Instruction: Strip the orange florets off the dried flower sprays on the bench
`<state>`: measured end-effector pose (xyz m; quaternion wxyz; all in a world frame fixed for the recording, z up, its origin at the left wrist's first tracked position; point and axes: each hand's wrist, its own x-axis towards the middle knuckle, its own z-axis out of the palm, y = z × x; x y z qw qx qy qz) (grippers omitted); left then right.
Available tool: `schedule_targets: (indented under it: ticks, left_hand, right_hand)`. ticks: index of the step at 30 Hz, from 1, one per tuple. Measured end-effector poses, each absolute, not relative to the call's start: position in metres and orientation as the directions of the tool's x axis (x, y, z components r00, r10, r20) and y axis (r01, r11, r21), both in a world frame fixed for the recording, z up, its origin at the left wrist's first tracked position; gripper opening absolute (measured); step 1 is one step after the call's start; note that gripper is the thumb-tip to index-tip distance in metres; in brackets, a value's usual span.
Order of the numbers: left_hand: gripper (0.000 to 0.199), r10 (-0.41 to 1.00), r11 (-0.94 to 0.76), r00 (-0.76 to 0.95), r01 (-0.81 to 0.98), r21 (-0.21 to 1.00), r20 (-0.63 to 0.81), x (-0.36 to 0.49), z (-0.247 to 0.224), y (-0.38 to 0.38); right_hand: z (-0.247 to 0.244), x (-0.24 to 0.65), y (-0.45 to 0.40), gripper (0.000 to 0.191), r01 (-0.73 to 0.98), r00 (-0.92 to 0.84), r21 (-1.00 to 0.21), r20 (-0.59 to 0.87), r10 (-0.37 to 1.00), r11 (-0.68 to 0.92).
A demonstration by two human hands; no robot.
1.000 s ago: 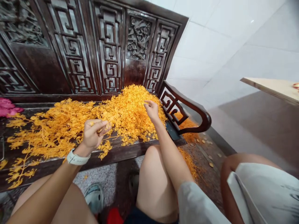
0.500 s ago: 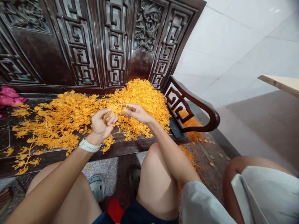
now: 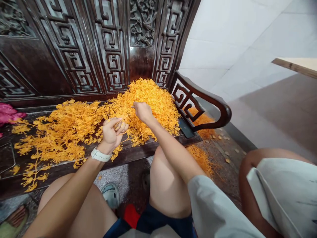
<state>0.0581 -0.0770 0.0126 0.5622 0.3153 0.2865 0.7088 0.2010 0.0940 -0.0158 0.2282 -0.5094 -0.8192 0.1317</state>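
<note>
My left hand [image 3: 110, 134], with a pale watch strap on its wrist, is closed around a thin yellow-orange plastic flower sprig [image 3: 126, 116]. Part of that sprig is hidden behind the fingers. To its right, my right hand [image 3: 143, 111] hovers over a heaped pile of small yellow-orange plastic flowers [image 3: 153, 94]. Its fingers are pinched together, and what they hold, if anything, is too small to make out. Branching flower sprigs [image 3: 61, 132] of the same colour lie spread on the bench to the left of my hands.
The dark carved wooden bench [image 3: 138, 153] has a curved armrest [image 3: 223, 115] on the right. Bright pink pieces [image 3: 10, 114] lie at the far left. Orange bits [image 3: 201, 162] litter the floor beside the bench. Another person's knee [image 3: 252, 162] is at the right.
My right hand has moved away from my left, up and right over the pile, and its fingers have closed. My left hand still grips the sprig. The view has shifted slightly.
</note>
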Motion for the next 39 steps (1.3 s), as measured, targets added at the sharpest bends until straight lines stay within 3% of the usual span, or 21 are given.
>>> schedule_targets:
  ticks: [4,6,9,13,16,18,21,25,30,35,39]
  left_hand:
    - [0.06,0.937,-0.338,-0.038,-0.354,0.872,0.347,0.054,0.015,-0.097]
    - [0.062,0.901,-0.416,0.057,-0.159,0.895,0.429,0.045,0.013,-0.103]
    - [0.061,0.832,-0.541,0.179,0.054,0.839,0.525,0.029,0.011,-0.103]
    - [0.058,0.778,-0.618,0.277,0.18,0.765,0.563,0.012,0.013,-0.096]
    - [0.056,0.763,-0.619,0.367,0.181,0.764,0.532,0.012,0.016,-0.092]
    - [0.056,0.764,-0.596,0.405,0.142,0.791,0.502,0.015,0.018,-0.09]
    - [0.056,0.784,-0.524,0.443,0.099,0.846,0.434,0.021,0.019,-0.086]
    - [0.055,0.798,-0.476,0.461,0.089,0.875,0.388,0.022,0.019,-0.081]
    - [0.057,0.818,-0.456,0.442,0.108,0.884,0.368,0.015,0.019,-0.08]
    - [0.057,0.874,-0.398,0.354,0.126,0.909,0.333,0.021,0.017,-0.077]
    - [0.055,0.925,-0.284,0.253,-0.031,0.958,0.282,0.031,0.011,-0.07]
  right_hand:
    - [-0.014,0.236,0.111,0.021,0.806,-0.127,-0.548,0.21,0.969,0.224]
    - [-0.01,0.254,0.112,0.039,0.785,-0.085,-0.585,0.224,0.971,0.204]
    - [-0.002,0.265,0.103,0.067,0.745,-0.082,-0.628,0.248,0.965,0.225]
    - [0.013,0.246,0.079,0.046,0.599,-0.238,-0.667,0.38,0.894,0.443]
    - [0.026,0.226,0.056,0.047,0.306,-0.435,-0.792,0.378,0.817,0.529]
    - [0.033,0.215,0.042,0.054,0.143,-0.617,-0.885,0.269,0.739,0.442]
    - [0.038,0.206,0.029,0.056,0.102,-0.793,-0.942,0.116,0.598,0.319]
    - [0.036,0.205,0.027,0.049,0.066,-0.872,-0.898,0.16,0.463,0.435]
    - [0.033,0.209,0.031,0.063,0.078,-0.789,-0.894,0.216,0.576,0.442]
    - [0.028,0.202,0.032,0.066,0.033,-0.572,-0.87,0.387,0.723,0.492]
    - [0.02,0.192,0.04,0.068,0.009,-0.441,-0.885,0.413,0.796,0.465]
